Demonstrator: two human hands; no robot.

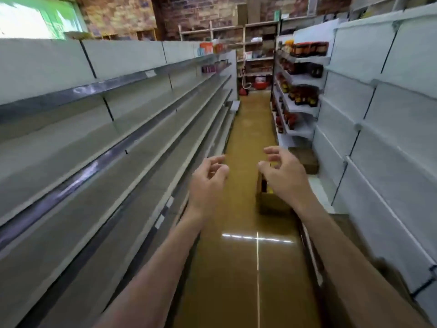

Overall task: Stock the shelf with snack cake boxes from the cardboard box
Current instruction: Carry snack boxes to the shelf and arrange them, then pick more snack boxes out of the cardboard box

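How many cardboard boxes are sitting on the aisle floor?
2. One open cardboard box sits partly behind the right hand; a second box lies farther along by the right-hand shelving. Others may be hidden.

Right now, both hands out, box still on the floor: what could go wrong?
1. The cardboard box sits partly hidden behind the right hand; a blind reach may catch its rim.
2. Neither hand holds anything; the left hand is off to the box's side, risking an uneven grab.
3. The glossy floor could be slippery.
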